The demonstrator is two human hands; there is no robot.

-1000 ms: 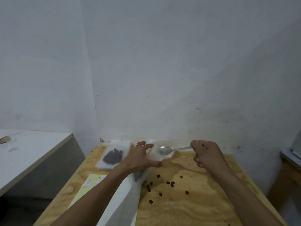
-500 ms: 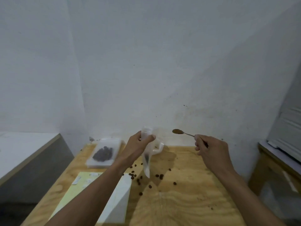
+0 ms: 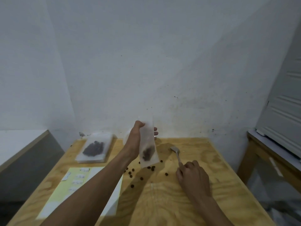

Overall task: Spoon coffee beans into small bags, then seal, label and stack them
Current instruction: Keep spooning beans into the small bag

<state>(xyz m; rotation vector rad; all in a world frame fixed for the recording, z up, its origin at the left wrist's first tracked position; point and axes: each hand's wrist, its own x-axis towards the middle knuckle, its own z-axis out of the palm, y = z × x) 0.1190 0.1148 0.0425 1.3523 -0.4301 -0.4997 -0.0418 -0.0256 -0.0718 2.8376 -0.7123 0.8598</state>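
My left hand (image 3: 138, 141) holds a small clear bag (image 3: 147, 144) upright above the wooden table (image 3: 203, 160); a clump of coffee beans (image 3: 147, 153) sits in its lower part. My right hand (image 3: 192, 176) grips the handle of a metal spoon (image 3: 175, 151), whose bowl rests on the table toward the back. Loose beans (image 3: 141, 172) lie scattered under and around the bag. A stack of flat filled bags (image 3: 95, 148) with dark beans lies at the back left of the table.
A yellow sheet with small white labels (image 3: 76, 178) lies at the front left, with a white box partly under my left forearm. A white round container (image 3: 126, 137) shows behind my left wrist. A grey counter stands left, a wooden bench right.
The bag has been raised higher and now holds beans. My right hand has lowered the spoon from mid-air to the table, and its bowl looks empty.
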